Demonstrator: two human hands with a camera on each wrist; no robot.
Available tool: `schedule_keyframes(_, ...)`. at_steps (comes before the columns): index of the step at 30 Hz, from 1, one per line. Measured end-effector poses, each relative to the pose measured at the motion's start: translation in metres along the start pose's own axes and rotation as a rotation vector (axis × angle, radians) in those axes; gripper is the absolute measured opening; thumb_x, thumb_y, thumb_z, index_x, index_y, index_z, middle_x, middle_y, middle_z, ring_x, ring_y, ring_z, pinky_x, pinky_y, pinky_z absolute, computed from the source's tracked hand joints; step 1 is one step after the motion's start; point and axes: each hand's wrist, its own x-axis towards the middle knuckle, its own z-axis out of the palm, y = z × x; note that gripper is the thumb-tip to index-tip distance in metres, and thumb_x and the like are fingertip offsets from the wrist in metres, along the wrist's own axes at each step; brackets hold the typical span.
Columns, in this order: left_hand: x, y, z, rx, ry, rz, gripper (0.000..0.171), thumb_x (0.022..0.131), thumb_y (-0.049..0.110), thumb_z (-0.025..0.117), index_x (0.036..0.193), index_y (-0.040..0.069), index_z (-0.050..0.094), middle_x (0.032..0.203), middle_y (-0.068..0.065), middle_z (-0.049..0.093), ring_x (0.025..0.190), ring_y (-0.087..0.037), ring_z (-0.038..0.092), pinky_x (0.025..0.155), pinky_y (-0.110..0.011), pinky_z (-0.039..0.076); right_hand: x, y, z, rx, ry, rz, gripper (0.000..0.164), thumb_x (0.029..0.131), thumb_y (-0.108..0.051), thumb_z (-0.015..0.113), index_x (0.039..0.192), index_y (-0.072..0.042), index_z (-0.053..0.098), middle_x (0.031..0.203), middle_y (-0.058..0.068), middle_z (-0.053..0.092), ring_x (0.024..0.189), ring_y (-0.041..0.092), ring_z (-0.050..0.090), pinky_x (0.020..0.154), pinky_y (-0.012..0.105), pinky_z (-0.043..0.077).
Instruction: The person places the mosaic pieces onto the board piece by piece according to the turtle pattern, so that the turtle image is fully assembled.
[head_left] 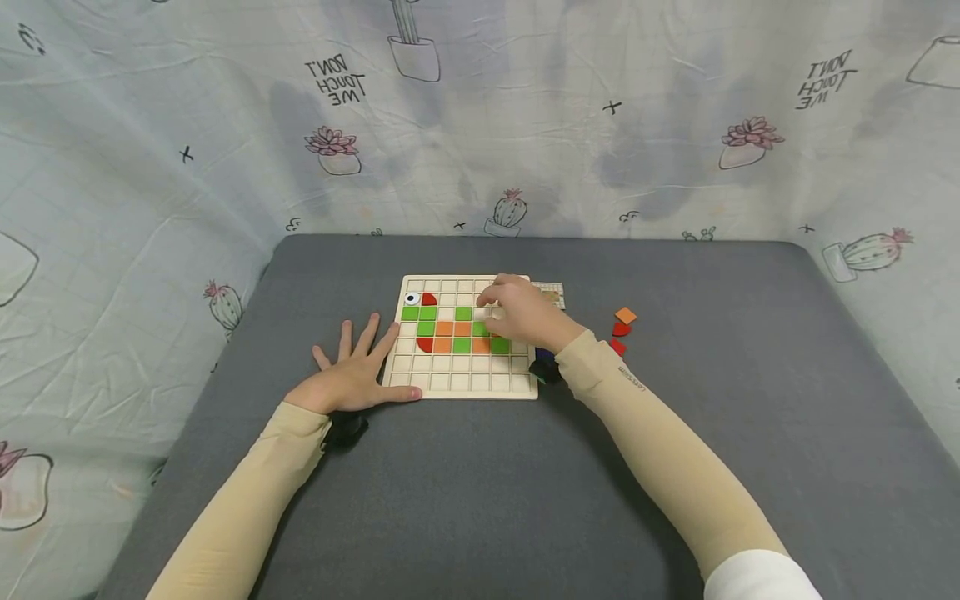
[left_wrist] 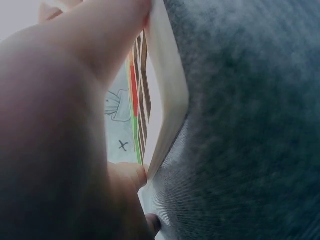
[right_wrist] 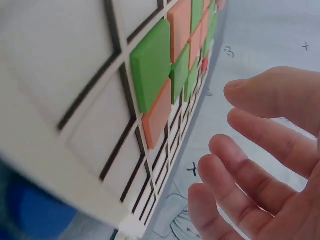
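A pale wooden grid board (head_left: 453, 383) lies on the table with square tiles in its cells, among them a green tile (head_left: 463, 313) and an orange tile (head_left: 444, 328). At its upper left sit a round eye tile (head_left: 412, 298) and a red rounded tile (head_left: 429, 299). My left hand (head_left: 345, 379) is spread at the board's left side, thumb on the near edge and index fingertip against the left edge. Over the board's right part is my right hand (head_left: 521, 312), its fingers loosely bent. The right wrist view shows nothing between the fingers (right_wrist: 235, 155).
Right of the board lie a loose orange tile (head_left: 626, 316) and red pieces (head_left: 622, 330). A small picture card (head_left: 553, 293) sticks out beside the board's upper right corner, partly behind my right hand. A patterned cloth (head_left: 465, 125) hangs behind the grey table (head_left: 465, 500).
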Motion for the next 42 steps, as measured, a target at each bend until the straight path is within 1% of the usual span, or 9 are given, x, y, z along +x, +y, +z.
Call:
schedule_keyframes(2,-0.001,0.001,-0.001,-0.002,0.001,0.003,0.133,0.076,0.091,0.062,0.169,0.023,-0.003,0.174,-0.015,-0.020,0.154,-0.052,-0.027,0.103,-0.089,-0.016,-0.008,0.000,-0.002,0.008,0.020,0.011,0.028,0.097,-0.014,0.070,0.122,-0.003,0.075,0.122,0.012,0.069,0.111,0.028,0.061,0.095,0.041,0.053)
schedule_keyframes(6,-0.003,0.001,-0.002,-0.004,0.005,0.010,0.133,0.075,0.093,0.060,0.170,0.023,-0.003,0.174,-0.016,-0.019,0.154,-0.053,-0.026,0.102,-0.089,-0.017,-0.024,0.002,-0.006,-0.011,0.062,0.032,0.029,0.096,-0.017,0.072,0.121,-0.003,0.075,0.122,0.012,0.068,0.111,0.030,0.061,0.092,0.041,0.054)
schedule_keyframes(12,-0.005,0.001,-0.003,-0.011,0.009,0.014,0.133,0.076,0.092,0.061,0.170,0.022,-0.003,0.174,-0.017,-0.020,0.153,-0.055,-0.027,0.102,-0.089,-0.016,-0.050,0.011,-0.017,-0.064,0.124,0.060,0.029,0.095,-0.013,0.074,0.121,-0.002,0.075,0.121,0.015,0.068,0.108,0.032,0.063,0.090,0.046,0.055)
schedule_keyframes(14,-0.004,0.001,-0.002,-0.010,0.010,0.015,0.133,0.076,0.091,0.061,0.170,0.022,-0.003,0.173,-0.017,-0.020,0.153,-0.055,-0.027,0.101,-0.089,-0.016,-0.058,0.015,-0.021,-0.080,0.142,0.079,0.030,0.095,-0.013,0.075,0.122,-0.002,0.074,0.121,0.016,0.068,0.106,0.033,0.064,0.087,0.047,0.055)
schedule_keyframes(16,-0.003,0.000,-0.001,-0.008,0.010,0.015,0.133,0.076,0.091,0.061,0.170,0.022,-0.003,0.174,-0.017,-0.020,0.153,-0.055,-0.027,0.101,-0.089,-0.017,-0.066,0.020,-0.025,-0.090,0.150,0.102,0.032,0.095,-0.012,0.075,0.124,-0.002,0.073,0.119,0.017,0.067,0.102,0.034,0.065,0.084,0.046,0.055)
schedule_keyframes(18,-0.001,-0.002,0.000,-0.004,0.008,0.013,0.132,0.077,0.090,0.062,0.169,0.022,-0.003,0.174,-0.017,-0.020,0.153,-0.054,-0.027,0.102,-0.089,-0.017,-0.073,0.025,-0.029,-0.087,0.151,0.133,0.034,0.095,-0.012,0.075,0.127,-0.003,0.073,0.120,0.017,0.067,0.102,0.035,0.064,0.083,0.047,0.055)
schedule_keyframes(24,0.001,-0.005,0.003,-0.004,0.002,0.008,0.131,0.078,0.089,0.062,0.169,0.022,-0.004,0.173,-0.015,-0.021,0.153,-0.052,-0.028,0.101,-0.089,-0.017,-0.092,0.043,-0.042,-0.077,0.160,0.204,0.034,0.096,-0.012,0.074,0.128,-0.001,0.072,0.122,0.020,0.066,0.108,0.039,0.065,0.089,0.052,0.054)
schedule_keyframes(33,0.001,-0.005,0.003,-0.005,0.003,0.015,0.130,0.079,0.087,0.063,0.169,0.022,-0.004,0.173,-0.015,-0.022,0.153,-0.053,-0.029,0.101,-0.089,-0.017,-0.110,0.070,-0.059,-0.060,0.198,0.300,0.034,0.097,-0.011,0.070,0.128,0.001,0.070,0.122,0.023,0.065,0.110,0.041,0.063,0.088,0.055,0.053)
schedule_keyframes(42,0.001,-0.005,0.003,-0.001,0.005,0.019,0.130,0.079,0.087,0.063,0.169,0.022,-0.004,0.173,-0.016,-0.021,0.153,-0.054,-0.028,0.101,-0.090,-0.017,-0.118,0.089,-0.061,-0.078,0.224,0.337,0.035,0.096,-0.010,0.070,0.128,0.004,0.070,0.120,0.027,0.065,0.108,0.043,0.062,0.086,0.056,0.052)
